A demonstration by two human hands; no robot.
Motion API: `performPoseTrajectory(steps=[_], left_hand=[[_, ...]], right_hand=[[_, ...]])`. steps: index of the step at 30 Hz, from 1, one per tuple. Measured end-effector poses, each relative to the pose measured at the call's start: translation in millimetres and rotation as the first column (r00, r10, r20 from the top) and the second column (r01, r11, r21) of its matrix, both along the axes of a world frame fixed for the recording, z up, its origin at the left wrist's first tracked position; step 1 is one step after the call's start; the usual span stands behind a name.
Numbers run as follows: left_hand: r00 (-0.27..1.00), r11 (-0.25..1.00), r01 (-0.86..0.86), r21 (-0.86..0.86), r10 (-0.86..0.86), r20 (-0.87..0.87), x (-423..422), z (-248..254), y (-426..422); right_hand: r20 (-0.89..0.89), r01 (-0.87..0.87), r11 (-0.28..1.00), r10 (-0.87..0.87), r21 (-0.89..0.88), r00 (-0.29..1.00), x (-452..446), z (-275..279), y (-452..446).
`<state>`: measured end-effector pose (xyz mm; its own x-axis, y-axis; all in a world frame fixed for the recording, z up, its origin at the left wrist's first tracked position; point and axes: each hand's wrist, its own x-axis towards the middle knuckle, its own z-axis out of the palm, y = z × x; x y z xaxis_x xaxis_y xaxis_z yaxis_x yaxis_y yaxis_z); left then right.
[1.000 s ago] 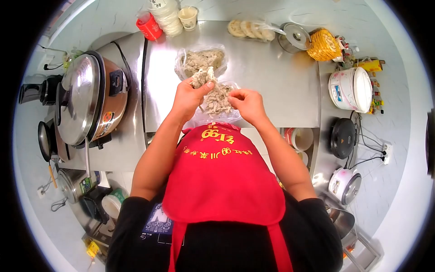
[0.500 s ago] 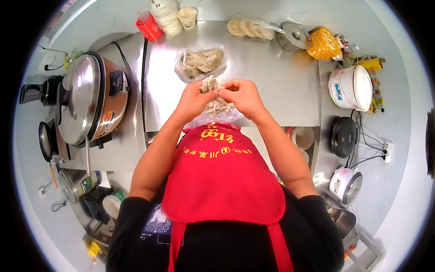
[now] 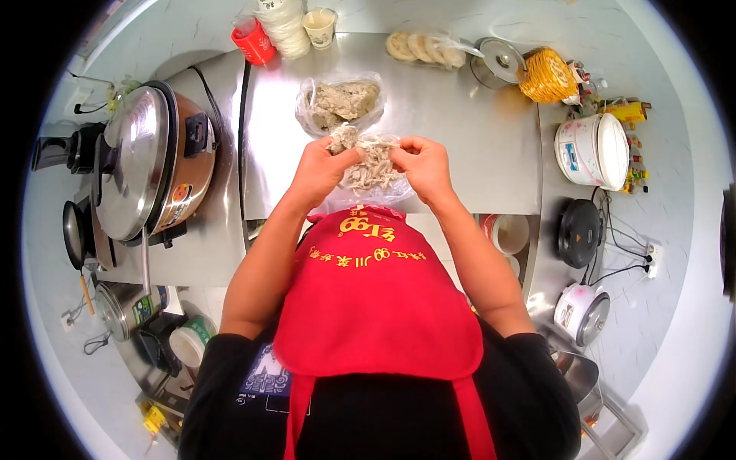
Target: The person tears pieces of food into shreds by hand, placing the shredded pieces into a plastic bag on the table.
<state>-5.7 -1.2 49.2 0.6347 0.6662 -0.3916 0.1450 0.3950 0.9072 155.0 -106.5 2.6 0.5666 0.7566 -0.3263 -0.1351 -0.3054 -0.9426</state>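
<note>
At your left stands one large cooker (image 3: 134, 165), its lid on. To its right, at the far left of the tabletop (image 3: 475, 153), you have one red cup (image 3: 253, 44), one white stack (image 3: 287, 34) and one paper cup (image 3: 319, 29), side by side. Next comes the far bag (image 3: 304, 116), open around pale brown chunks (image 3: 345, 103) whose number you cannot tell.

Your left hand (image 3: 318, 170) is just near of it, fingers closed, the thumb pressing one lump (image 3: 343, 138) that pokes out on the far side. Between your two hands a loose heap of shreds (image 3: 372, 170), too tangled to count, lies on the near bag (image 3: 336, 201), right in front of your apron (image 3: 376, 307). Your right hand (image 3: 425, 169) has its fingers drawn into a pinch, with almost no gap, the tips at the right edge of the shreds; you cannot tell whether a strand is caught between them.

Farther right, along the far edge, lie at least four bagged flatbreads (image 3: 420, 50), then one lidded pot (image 3: 498, 65) and one yellow stack (image 3: 547, 75). At the right are two rice cookers (image 3: 590, 153), one far and one near, with one black griddle (image 3: 580, 233) between.
</note>
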Motion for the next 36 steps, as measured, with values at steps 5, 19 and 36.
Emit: performPoseTrajectory(steps=[5, 19, 36], left_hand=[[0.981, 0.995, 0.096, -0.01, -0.097, -0.167, -16, -5, 18], [0.969, 0.989, 0.132, 0.064, -0.116, -0.216, -4, -33, 4], [0.984, 0.986, 0.168, 0.0, -0.168, -0.062, 6, -23, 4]], right_hand=[[0.108, -0.008, 0.997, 0.016, -0.08, 0.994, 11, -22, -15], [0.271, -0.304, 0.935, 0.344, -0.18, 0.899, 15, -11, -14], [-0.066, -0.104, 0.99, 0.11, 0.094, 0.992, -11, -4, 13]])
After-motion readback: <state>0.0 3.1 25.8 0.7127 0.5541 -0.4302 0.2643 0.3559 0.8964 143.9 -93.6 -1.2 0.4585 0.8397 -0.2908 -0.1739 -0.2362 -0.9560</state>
